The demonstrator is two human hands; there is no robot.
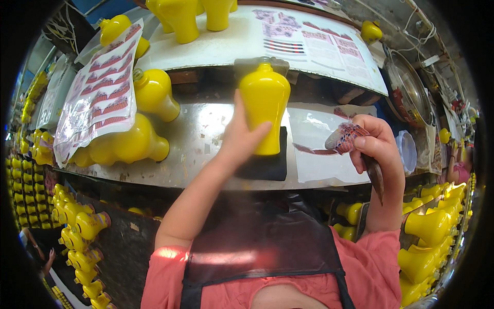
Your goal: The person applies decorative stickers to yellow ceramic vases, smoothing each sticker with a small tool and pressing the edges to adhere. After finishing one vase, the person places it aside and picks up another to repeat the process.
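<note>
A glossy yellow vase (265,105) with a narrow neck and broad shoulders is in front of me, neck away from me. My left hand (241,135) grips its left side, thumb across the lower body. Beneath its near end lies a dark folded cloth (270,171). To the right, my right hand (374,141) pinches a patterned decal (346,138) of red, blue and grey, apart from the vase. Below those fingers hangs a dark brown pointed strip (375,180); whether it belongs to the decal I cannot tell. A white backing sheet (324,167) with reddish decal pieces lies underneath.
Several yellow vases (126,139) lie at the left, partly under a printed decal sheet (105,90). More decal sheets (329,44) cover the raised white board (231,49). A translucent tub (406,151) and a metal basin (409,85) stand right. Racked yellow vases (429,226) flank me.
</note>
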